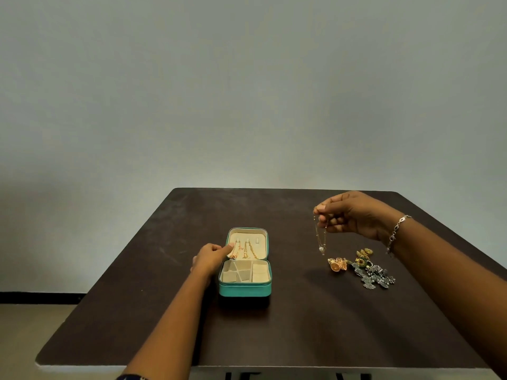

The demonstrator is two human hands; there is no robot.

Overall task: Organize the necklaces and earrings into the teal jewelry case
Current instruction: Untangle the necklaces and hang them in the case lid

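The teal jewelry case [245,289] lies open in the middle of the dark table, its cream lid flat behind the tray. Two gold chains [244,251] hang on the lid's hooks. My left hand [210,257] touches the lid's left edge with its fingertips near the left chain. My right hand [354,215] is raised to the right and pinches a thin gold necklace [321,237] with a pearl drop that dangles above the table. A pile of earrings [365,268], gold, orange and silver, lies below that hand.
The case's lower tray [259,271] has several cream compartments with nothing visible in them. The dark brown table [301,325] ends near the bottom of the view and at the wall behind. A silver bracelet [396,231] sits on my right wrist.
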